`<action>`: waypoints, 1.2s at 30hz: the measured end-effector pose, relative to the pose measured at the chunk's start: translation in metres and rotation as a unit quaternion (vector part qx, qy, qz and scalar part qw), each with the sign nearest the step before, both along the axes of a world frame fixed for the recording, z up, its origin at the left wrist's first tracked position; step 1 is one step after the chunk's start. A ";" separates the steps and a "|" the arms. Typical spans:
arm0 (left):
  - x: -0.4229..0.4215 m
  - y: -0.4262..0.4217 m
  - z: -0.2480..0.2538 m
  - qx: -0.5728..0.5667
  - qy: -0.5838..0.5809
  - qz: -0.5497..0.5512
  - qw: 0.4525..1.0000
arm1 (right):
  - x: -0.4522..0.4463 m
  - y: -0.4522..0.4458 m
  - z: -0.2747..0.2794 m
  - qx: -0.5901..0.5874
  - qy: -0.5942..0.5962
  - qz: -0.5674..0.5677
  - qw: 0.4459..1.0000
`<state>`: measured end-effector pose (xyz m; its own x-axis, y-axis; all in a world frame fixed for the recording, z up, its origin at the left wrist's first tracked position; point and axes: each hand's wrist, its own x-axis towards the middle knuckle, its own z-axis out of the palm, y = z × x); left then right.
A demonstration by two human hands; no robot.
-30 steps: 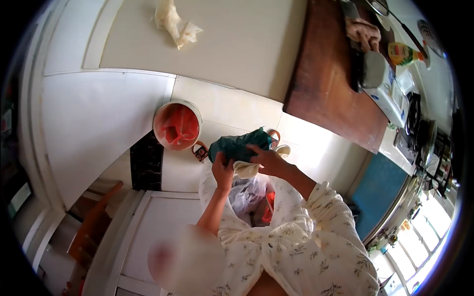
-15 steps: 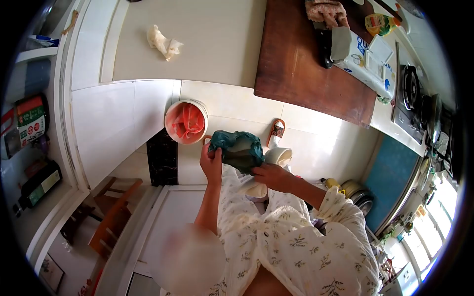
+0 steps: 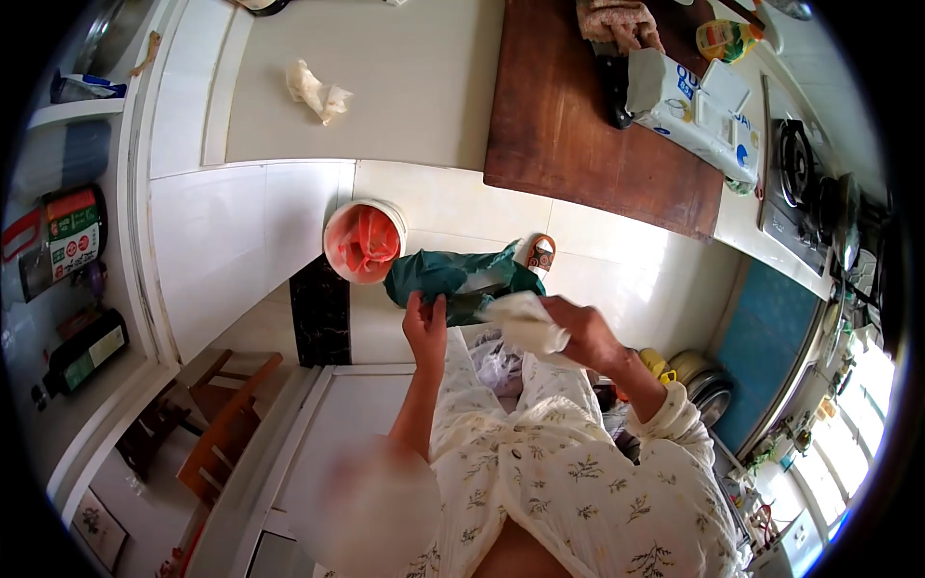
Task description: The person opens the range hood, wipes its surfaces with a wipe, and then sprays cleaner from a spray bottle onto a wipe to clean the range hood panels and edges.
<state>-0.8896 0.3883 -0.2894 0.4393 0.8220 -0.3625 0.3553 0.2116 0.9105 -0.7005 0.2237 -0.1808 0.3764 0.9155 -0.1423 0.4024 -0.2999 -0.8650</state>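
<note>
My left hand pinches the near edge of a dark green plastic bag, which hangs spread out with its mouth partly open. In my right hand is a white curved piece, smeared by motion, so its kind is unclear. This piece overlaps the bag's right side in view; whether they touch I cannot tell. Below it, between my legs, a whitish plastic bag shows in part. A white bucket with a red plastic bag inside stands beyond my left hand.
A crumpled pale wrapper lies on the grey counter. The brown wooden board carries a white-and-blue tissue pack and a pinkish cloth. A stove is at the right, and stacked pots stand below.
The green bag has gone from bunched to spread wider. My right hand has moved right, off the bag, and now carries the white piece. My left hand keeps its pinch, slightly nearer me.
</note>
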 end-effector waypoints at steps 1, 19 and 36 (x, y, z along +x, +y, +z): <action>0.004 -0.003 0.006 0.010 -0.009 0.005 1.000 | 0.007 0.005 0.007 -0.012 -0.028 0.009 1.000; 0.023 -0.016 0.064 0.156 0.078 -0.175 0.969 | -0.031 0.059 -0.097 0.003 0.226 -0.107 0.968; 0.073 -0.024 0.097 0.325 -0.007 -0.318 0.891 | -0.051 0.078 -0.127 0.045 0.229 -0.125 0.964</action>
